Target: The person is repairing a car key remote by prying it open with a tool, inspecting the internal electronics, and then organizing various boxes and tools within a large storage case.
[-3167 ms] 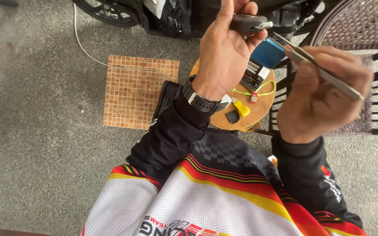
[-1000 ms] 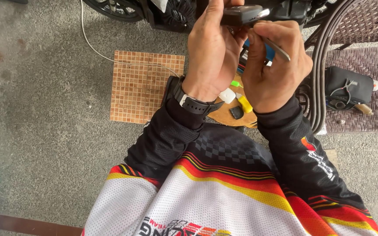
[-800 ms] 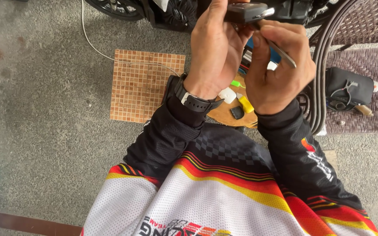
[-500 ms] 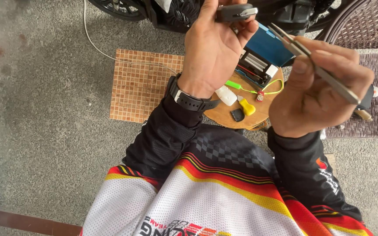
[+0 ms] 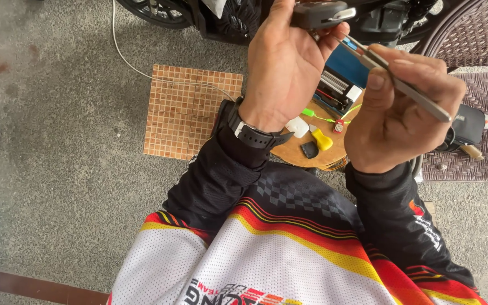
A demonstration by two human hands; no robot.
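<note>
Gripping dark key fob (image 5: 317, 14) in left hand (image 5: 286, 65), right hand (image 5: 393, 113) pinching tweezers (image 5: 402, 85)

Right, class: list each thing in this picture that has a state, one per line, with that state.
left hand: raised, fingers closed on the dark key fob
right hand: fingers pinched on the metal tweezers, tip at the fob
wristwatch: strapped on the left wrist
blue case: lying open on the round wooden board
yellow piece: loose on the board
</note>
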